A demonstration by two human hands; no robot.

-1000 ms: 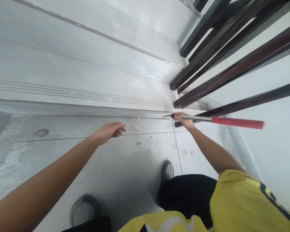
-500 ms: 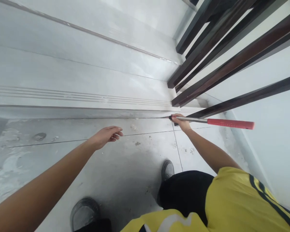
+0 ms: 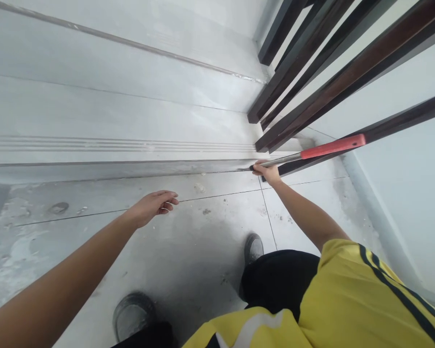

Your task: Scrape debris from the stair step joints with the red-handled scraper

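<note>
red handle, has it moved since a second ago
Yes. The red handle has tilted up, now crossing the lowest railing bar; the right hand grips its shaft.

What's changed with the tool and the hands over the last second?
The right hand has kept its grip on the tool and tilted the red handle end up toward the dark railing bars, tip kept at the joint under the step. The left hand stays open and empty above the floor tiles.
</note>
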